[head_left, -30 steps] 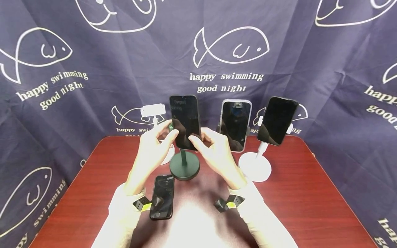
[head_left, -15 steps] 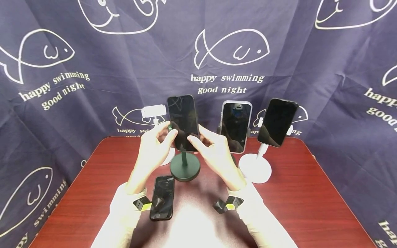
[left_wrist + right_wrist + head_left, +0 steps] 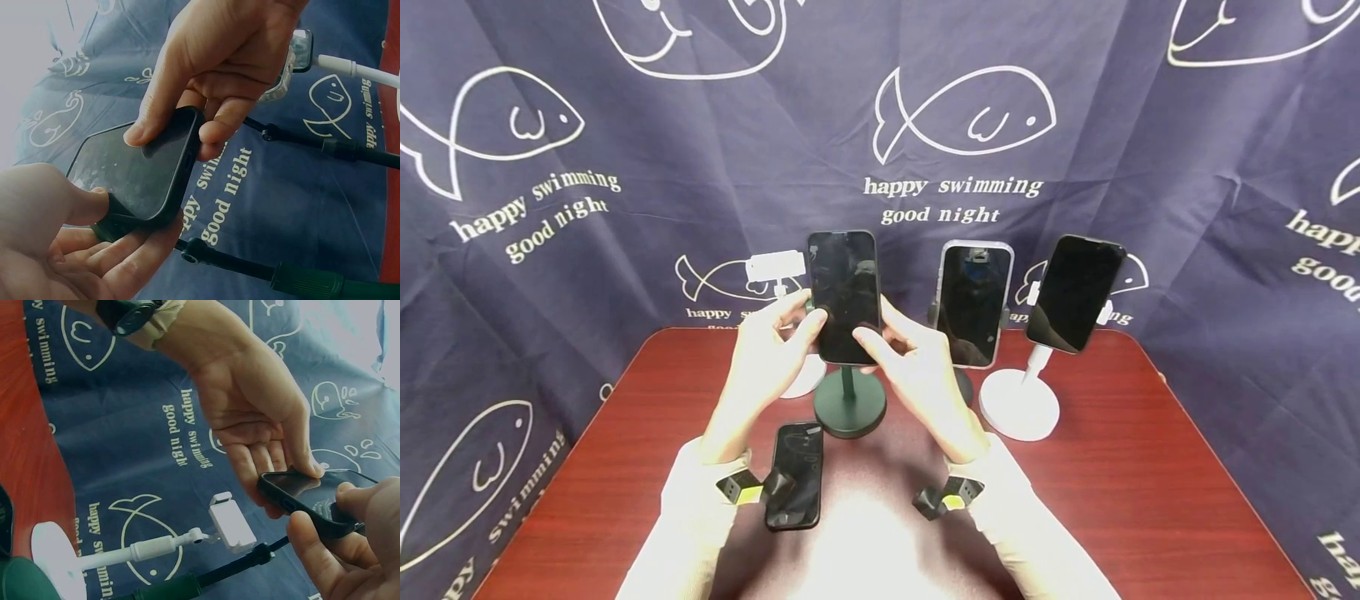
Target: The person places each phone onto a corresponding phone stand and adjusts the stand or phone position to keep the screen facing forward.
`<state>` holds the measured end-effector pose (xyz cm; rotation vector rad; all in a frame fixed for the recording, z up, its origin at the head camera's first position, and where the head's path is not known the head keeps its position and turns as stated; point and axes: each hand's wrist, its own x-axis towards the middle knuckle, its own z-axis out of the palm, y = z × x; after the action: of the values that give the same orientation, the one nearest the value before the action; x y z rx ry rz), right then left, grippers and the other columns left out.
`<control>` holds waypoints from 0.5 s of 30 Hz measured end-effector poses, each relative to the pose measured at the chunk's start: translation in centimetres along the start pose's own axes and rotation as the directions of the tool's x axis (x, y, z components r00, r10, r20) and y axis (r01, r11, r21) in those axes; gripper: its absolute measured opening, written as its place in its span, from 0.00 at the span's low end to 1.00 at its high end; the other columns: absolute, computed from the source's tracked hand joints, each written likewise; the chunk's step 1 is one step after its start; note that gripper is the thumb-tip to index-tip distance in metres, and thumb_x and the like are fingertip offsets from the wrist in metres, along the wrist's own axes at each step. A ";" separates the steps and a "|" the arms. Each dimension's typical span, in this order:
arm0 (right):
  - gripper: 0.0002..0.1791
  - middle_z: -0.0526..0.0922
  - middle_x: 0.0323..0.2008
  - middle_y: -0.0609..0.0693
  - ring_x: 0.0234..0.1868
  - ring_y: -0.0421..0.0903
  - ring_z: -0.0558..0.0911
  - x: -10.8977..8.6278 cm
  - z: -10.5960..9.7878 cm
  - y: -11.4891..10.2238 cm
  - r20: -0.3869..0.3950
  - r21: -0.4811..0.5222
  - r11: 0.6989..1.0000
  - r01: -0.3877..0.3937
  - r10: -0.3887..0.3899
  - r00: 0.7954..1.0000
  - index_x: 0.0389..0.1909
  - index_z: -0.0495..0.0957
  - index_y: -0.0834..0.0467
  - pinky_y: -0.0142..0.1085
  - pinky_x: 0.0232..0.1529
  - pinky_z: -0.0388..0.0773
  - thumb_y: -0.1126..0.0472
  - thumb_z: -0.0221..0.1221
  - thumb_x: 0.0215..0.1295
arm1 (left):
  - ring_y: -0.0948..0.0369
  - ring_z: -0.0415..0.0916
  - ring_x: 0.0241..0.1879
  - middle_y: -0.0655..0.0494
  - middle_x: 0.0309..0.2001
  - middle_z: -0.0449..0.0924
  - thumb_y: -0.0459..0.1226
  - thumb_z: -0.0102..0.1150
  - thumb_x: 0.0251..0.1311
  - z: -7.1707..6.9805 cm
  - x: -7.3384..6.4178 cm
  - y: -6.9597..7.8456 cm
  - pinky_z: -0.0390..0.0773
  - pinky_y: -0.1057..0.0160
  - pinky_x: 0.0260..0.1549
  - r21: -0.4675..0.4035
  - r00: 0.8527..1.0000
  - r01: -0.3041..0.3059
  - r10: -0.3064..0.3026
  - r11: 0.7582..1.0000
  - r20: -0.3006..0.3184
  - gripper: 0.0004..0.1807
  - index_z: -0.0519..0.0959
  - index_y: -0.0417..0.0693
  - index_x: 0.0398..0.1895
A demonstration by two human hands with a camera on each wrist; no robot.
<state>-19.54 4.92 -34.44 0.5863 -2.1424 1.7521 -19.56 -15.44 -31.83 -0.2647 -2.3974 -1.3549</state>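
A black smartphone stands upright in front of a green phone stand, whose round base rests on the table. My left hand grips the phone's left side, thumb on the screen edge and fingers behind. A bit of green holder shows by those fingers. My right hand pinches the lower right corner, its thumb lying on the screen. In the left wrist view the phone is held between both hands, and the green stem runs below it. Most of the holder is hidden behind the phone.
Another black phone lies flat near the left wrist. At the back are a white stand with its bare holder, a clear-cased phone on a dark stand, and a phone on a white stand. A printed curtain hangs behind.
Held by both hands, the phone leaned a little left half a second ago and now stands straighter. Reflections on its screen have shifted. Both hands keep their grip.
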 end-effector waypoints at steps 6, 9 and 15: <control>0.29 0.81 0.22 0.52 0.25 0.46 0.88 0.0 0.3 0.0 0.012 0.060 0.998 0.009 -0.010 1.000 0.68 0.74 0.30 0.42 0.33 0.87 0.50 0.67 0.69 | 0.53 0.90 0.39 0.45 0.42 0.88 0.45 0.63 0.70 0.1 0.0 -0.2 0.85 0.50 0.49 -0.011 1.000 0.008 -0.008 1.000 -0.001 0.26 0.77 0.44 0.67; 0.30 0.85 0.24 0.48 0.26 0.42 0.89 0.0 0.4 0.1 0.007 0.026 0.999 0.023 -0.023 1.000 0.70 0.71 0.28 0.36 0.34 0.85 0.50 0.66 0.70 | 0.53 0.90 0.39 0.44 0.43 0.88 0.45 0.63 0.70 0.1 0.0 -0.2 0.85 0.50 0.48 -0.022 1.000 0.020 -0.020 1.000 0.002 0.26 0.77 0.45 0.68; 0.31 0.87 0.26 0.46 0.24 0.39 0.88 0.0 0.5 0.2 0.001 -0.036 0.998 0.046 -0.046 0.999 0.72 0.68 0.28 0.33 0.34 0.84 0.49 0.65 0.71 | 0.50 0.90 0.39 0.43 0.43 0.88 0.42 0.64 0.70 0.0 0.0 -0.2 0.87 0.58 0.43 -0.102 1.000 0.015 -0.015 0.995 0.005 0.27 0.75 0.47 0.70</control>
<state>-19.66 4.46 -34.66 0.6219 -2.1385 1.6860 -19.64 -15.51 -31.99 -0.2777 -2.3410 -1.4879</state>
